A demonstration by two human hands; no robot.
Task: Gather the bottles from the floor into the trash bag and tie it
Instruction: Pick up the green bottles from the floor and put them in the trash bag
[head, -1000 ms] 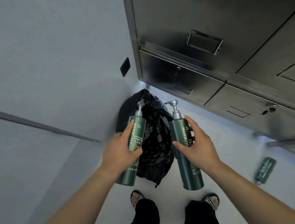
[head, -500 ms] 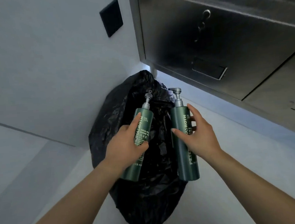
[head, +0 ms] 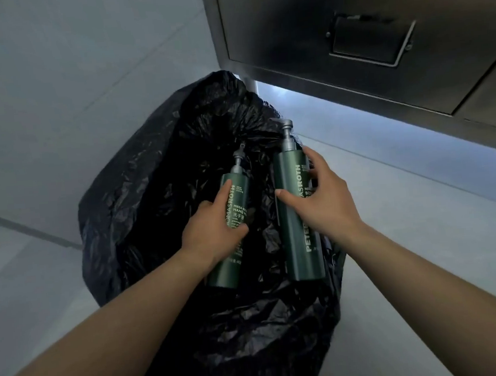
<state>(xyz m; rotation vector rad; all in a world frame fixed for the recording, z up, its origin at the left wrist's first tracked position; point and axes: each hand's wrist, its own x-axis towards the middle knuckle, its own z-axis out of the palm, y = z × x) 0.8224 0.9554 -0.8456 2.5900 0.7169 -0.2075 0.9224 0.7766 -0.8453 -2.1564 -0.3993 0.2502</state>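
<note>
A black trash bag [head: 142, 214] stands open on the floor in the corner, filling the middle of the view. My left hand [head: 212, 235] grips a small dark green pump bottle [head: 235, 194] over the bag's mouth, pump end pointing away from me. My right hand [head: 319, 203] holds a taller green pump bottle [head: 293, 214] just to its right, above the bag's right side. Both bottles hang over the crumpled plastic; the inside of the bag is too dark to see.
A stainless steel cabinet [head: 287, 21] with a recessed handle [head: 368, 41] rises at the upper right, lit underneath along its base. A pale wall [head: 68, 68] closes off the left. Grey floor [head: 406, 220] lies to the right of the bag.
The view has closed in and tilted down on the bag. Both hands have carried their bottles forward and lower, from in front of the bag to over its open mouth.
</note>
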